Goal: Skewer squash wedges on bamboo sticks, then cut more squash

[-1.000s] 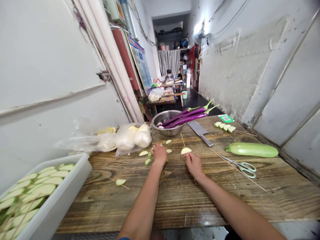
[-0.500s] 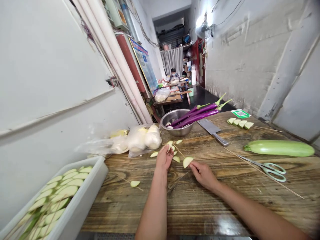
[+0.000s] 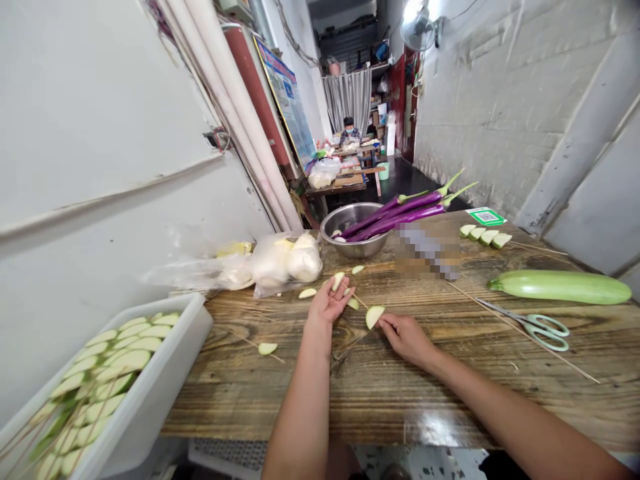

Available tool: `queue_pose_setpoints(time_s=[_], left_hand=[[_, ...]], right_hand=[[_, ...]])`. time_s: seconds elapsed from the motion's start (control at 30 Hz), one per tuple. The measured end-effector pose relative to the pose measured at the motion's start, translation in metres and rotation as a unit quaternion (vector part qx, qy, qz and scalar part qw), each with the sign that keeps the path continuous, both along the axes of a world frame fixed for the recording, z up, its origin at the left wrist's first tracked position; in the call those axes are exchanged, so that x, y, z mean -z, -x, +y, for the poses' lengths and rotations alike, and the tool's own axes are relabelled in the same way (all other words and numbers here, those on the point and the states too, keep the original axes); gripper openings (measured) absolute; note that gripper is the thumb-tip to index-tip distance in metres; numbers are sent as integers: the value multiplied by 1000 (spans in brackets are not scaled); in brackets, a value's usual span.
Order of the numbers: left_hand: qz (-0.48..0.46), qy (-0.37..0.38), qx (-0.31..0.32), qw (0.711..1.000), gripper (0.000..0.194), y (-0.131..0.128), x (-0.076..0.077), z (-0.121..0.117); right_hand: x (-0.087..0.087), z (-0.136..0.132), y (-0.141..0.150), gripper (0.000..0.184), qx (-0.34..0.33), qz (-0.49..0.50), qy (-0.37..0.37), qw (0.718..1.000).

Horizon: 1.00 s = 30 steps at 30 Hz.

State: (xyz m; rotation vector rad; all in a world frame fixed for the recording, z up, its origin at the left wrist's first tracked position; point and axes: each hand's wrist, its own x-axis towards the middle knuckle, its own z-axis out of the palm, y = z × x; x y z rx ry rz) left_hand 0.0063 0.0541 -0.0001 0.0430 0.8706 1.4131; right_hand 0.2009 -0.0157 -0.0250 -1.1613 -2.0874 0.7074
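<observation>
My left hand (image 3: 329, 301) is lifted a little above the wooden table (image 3: 380, 393), pinching a pale green vegetable slice (image 3: 338, 280) between thumb and fingertips. My right hand (image 3: 406, 335) is closed on a thin bamboo skewer (image 3: 358, 300) that carries one slice (image 3: 373, 316) near my fingers. The skewer's tip points toward the slice in my left hand. Loose slices (image 3: 307, 293) lie on the table around both hands.
A white tub (image 3: 150, 393) of skewered slices sits at the left. A plastic bag of white pieces (image 3: 280, 261), a steel bowl (image 3: 350, 230) with purple eggplants (image 3: 400, 210), a whole green squash (image 3: 560, 287), scissors (image 3: 543, 328) and spare skewers lie on the table. A person sits far down the corridor.
My left hand picked a slice off the table and raised it. My right hand lifted the skewer with its slice toward it. The camera view shifted slightly.
</observation>
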Motion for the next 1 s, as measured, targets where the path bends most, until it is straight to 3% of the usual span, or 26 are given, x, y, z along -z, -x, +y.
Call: queue_pose_setpoints(time_s=[1.0], left_hand=[[17, -7, 15, 1000, 6, -2, 0, -1]], right_hand=[[2, 1, 0, 30, -10, 10, 13, 1000]])
